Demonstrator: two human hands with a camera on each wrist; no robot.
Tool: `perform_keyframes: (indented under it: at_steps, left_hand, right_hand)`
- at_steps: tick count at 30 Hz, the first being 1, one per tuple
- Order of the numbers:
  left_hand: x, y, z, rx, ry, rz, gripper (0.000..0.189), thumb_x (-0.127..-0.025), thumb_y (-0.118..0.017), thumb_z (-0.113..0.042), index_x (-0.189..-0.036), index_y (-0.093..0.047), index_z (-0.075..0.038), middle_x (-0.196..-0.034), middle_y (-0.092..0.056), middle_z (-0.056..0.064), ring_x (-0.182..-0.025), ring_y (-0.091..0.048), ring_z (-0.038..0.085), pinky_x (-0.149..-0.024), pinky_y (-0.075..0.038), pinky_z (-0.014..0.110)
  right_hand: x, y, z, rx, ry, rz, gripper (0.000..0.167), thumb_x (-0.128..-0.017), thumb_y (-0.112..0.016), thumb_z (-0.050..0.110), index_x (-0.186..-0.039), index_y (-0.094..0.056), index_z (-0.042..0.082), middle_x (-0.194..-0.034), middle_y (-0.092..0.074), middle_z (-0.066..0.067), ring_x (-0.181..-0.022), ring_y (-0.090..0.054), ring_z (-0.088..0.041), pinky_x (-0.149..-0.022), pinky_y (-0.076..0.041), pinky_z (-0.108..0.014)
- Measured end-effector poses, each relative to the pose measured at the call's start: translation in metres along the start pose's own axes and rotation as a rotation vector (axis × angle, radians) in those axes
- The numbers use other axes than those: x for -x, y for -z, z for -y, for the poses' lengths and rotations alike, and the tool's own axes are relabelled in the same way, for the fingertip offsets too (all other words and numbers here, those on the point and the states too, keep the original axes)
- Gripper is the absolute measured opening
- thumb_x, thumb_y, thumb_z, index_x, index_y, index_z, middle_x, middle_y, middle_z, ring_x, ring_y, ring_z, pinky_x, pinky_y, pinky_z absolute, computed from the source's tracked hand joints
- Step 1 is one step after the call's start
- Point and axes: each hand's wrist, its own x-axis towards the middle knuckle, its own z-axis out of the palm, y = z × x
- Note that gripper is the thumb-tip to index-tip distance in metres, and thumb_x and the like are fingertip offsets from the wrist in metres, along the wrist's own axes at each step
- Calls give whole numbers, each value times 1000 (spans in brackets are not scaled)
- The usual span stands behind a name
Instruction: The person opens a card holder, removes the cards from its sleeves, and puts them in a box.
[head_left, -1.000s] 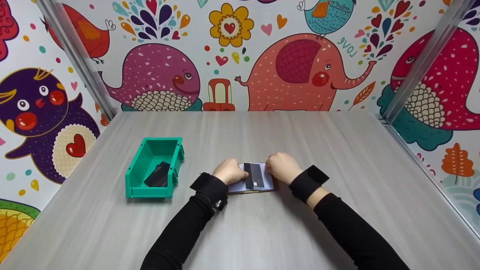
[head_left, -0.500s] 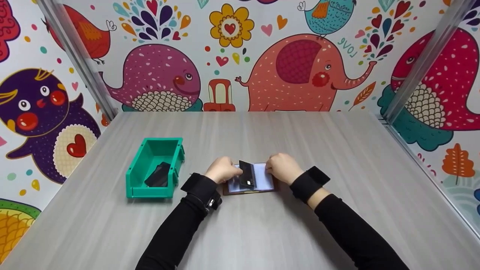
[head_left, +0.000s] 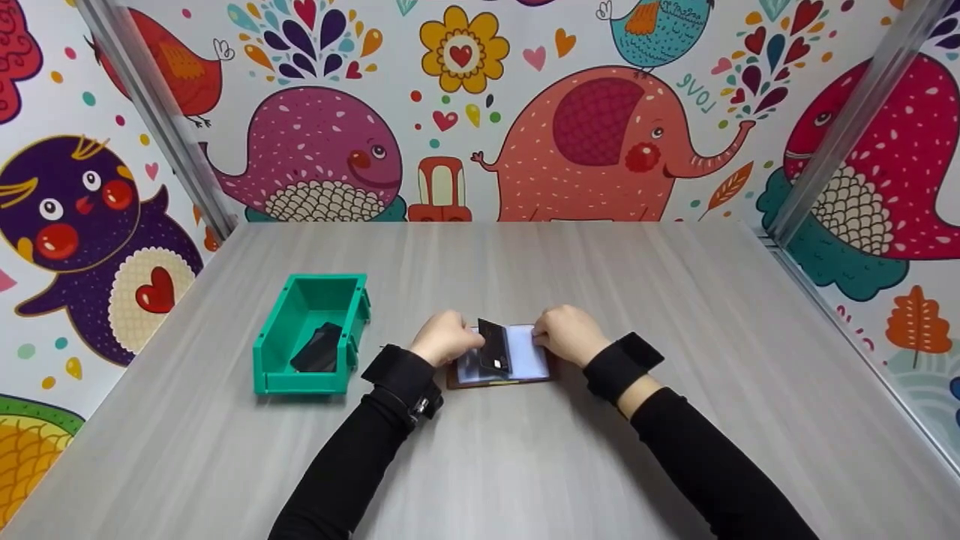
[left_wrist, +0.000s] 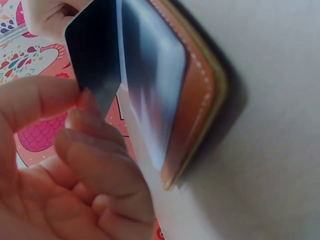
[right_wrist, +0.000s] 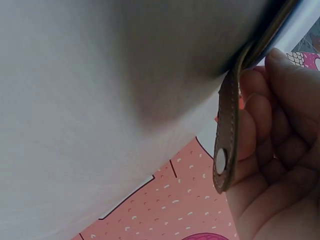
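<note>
A brown leather card wallet (left_wrist: 197, 95) with pale stitching lies spread on the table, clear plastic sleeves (head_left: 531, 354) showing inside. My left hand (head_left: 448, 339) pinches the edge of a black card (head_left: 493, 348) between thumb and fingertip. The card stands tilted up over the wallet's middle; the left wrist view shows its dark face (left_wrist: 95, 45) beside a shiny sleeve. At the wallet's right side, my right hand (head_left: 568, 334) grips the edge with thumb and curled fingers. Beside those fingers hangs the wallet's strap (right_wrist: 228, 120) with a silver snap button.
To the left stands a green plastic bin (head_left: 300, 384) holding a dark flat item (head_left: 319, 349). The pale wood-grain table (head_left: 510, 465) runs back to a wall (head_left: 442, 142) printed with cartoon animals. Metal posts (head_left: 161, 120) rise at the table's far corners.
My left hand has shifted a little left, and the card has gone from lying nearly flat to standing tilted. The right hand has stayed on the wallet's edge.
</note>
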Motion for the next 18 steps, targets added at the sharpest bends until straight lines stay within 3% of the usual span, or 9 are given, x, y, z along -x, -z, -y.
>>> perform_keyframes:
  at_steps: [18]
  left_hand:
    - [11,21,-4,-62,-75,-67,38,-75,-60,-13,-49,-33,-20,-48,-29,-10,-44,-31,10,-46,-24,26]
  right_hand:
    - [0,0,-3,-45,-1,7,8,-75,-80,3,-71,-73,6,-73,-70,-5,-67,-66,-24,-65,-53,-40]
